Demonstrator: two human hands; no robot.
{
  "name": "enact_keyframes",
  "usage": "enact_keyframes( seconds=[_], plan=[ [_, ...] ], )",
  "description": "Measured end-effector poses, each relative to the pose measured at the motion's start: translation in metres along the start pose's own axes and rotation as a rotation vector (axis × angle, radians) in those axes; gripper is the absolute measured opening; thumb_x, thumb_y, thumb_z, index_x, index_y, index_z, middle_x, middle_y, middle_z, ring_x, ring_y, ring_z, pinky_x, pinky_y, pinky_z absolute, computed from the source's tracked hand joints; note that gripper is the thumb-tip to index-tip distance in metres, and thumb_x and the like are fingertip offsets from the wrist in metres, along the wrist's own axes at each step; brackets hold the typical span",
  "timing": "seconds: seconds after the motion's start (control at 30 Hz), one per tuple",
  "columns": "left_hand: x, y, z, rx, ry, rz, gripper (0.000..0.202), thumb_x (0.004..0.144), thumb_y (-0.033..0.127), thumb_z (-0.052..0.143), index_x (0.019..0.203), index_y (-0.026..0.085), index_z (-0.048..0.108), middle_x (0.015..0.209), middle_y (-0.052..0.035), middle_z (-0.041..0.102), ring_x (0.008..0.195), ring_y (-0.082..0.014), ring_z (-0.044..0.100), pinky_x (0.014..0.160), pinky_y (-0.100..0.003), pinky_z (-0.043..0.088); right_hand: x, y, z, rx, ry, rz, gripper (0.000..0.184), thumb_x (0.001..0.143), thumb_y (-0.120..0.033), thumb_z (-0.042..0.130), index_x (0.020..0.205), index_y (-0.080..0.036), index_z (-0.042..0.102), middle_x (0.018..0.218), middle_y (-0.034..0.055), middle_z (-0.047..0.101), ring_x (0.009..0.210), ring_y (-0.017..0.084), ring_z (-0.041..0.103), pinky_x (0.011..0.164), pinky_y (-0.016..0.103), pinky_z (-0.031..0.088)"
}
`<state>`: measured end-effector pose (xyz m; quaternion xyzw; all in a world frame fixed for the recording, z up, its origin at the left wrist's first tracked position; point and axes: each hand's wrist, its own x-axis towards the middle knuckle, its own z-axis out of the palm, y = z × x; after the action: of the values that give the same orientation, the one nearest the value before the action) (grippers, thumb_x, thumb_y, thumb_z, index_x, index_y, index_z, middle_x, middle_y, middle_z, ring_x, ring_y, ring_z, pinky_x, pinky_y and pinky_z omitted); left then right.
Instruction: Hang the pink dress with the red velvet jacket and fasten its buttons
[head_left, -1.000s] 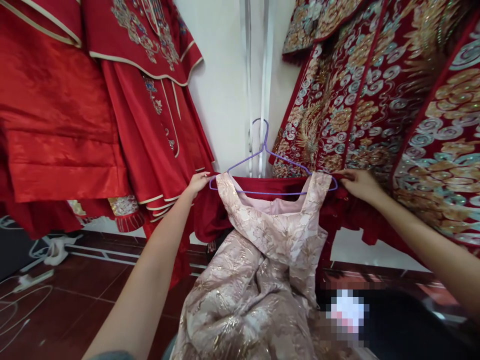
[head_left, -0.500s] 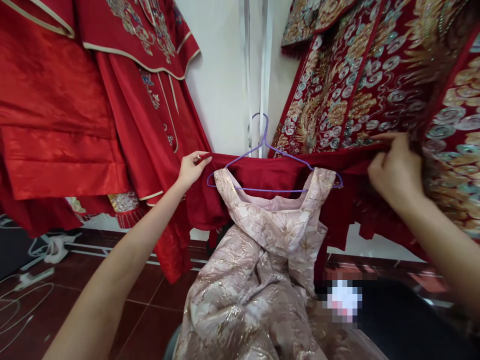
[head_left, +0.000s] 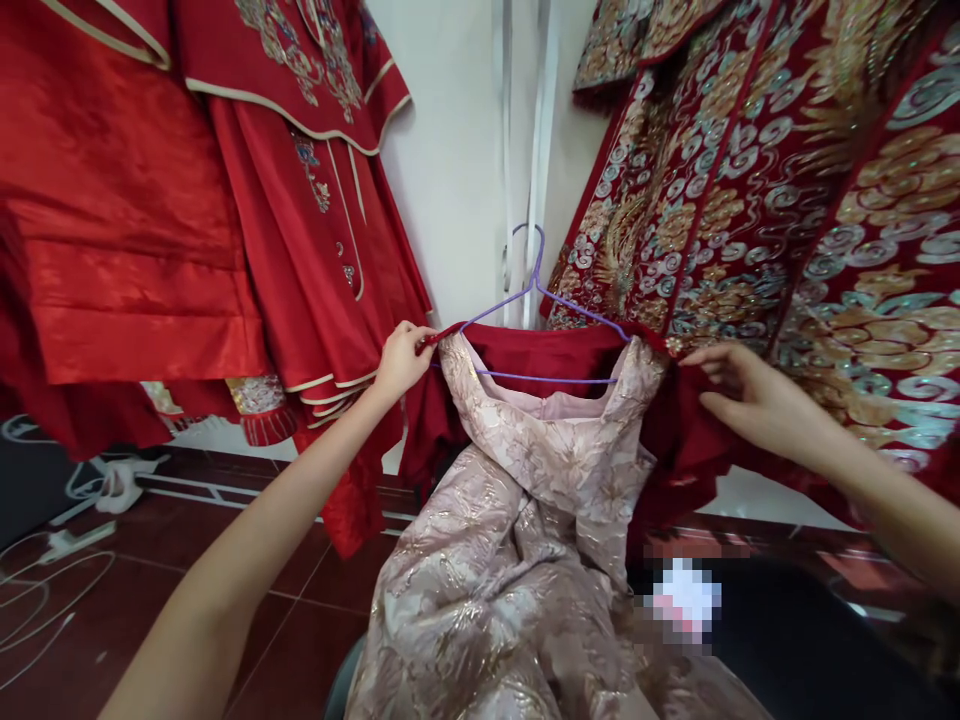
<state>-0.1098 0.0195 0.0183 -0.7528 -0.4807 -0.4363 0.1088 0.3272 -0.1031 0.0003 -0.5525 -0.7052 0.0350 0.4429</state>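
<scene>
A pale pink dress with a gold floral pattern hangs by wide straps on a purple wire hanger. Behind its neckline stretches a dark red cloth garment, its top edge running across the hanger's shoulders. My left hand pinches that edge just outside the left strap. Over on the right, my right hand is open beside the red cloth, thumb and fingers apart. A small beaded ornament sits near its fingertips, by the right strap.
Red garments hang at the left, and a heavily embroidered red garment at the right. A white pole stands behind the hanger. White cables and pale shoes lie on the tiled floor. A black surface is at lower right.
My right hand has let go of the red cloth's stretched end and moved inward, left and down. The cloth's top edge now lies closer around the dress straps. My left hand shifted slightly right.
</scene>
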Motion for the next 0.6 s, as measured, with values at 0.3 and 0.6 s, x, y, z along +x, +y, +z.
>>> enact_keyframes(
  seconds=[0.3,0.6],
  plan=[
    [0.007,0.023,0.012,-0.581,0.108,-0.374,0.023,0.072,0.032,0.064,0.087,0.015,0.065,0.081,-0.0062,0.069,0.076,-0.0192,0.063,0.073,-0.031,0.049,0.022,-0.045,0.046,0.653,-0.123,0.182,0.034,0.056,-0.017,0.054,0.088,-0.025,0.044,0.082,-0.0015,0.054,0.061,0.013,0.050,0.050,0.023,0.041],
    [-0.018,0.065,-0.018,-0.828,-0.082,-0.316,0.014,0.070,0.027,0.061,0.077,0.015,0.063,0.066,0.0009,0.062,0.055,-0.0111,0.054,0.058,-0.025,0.042,-0.029,-0.119,0.017,0.661,-0.571,0.009,0.020,0.068,-0.015,0.055,0.079,-0.024,0.041,0.072,-0.0021,0.046,0.055,0.010,0.042,0.049,0.021,0.037]
  ],
)
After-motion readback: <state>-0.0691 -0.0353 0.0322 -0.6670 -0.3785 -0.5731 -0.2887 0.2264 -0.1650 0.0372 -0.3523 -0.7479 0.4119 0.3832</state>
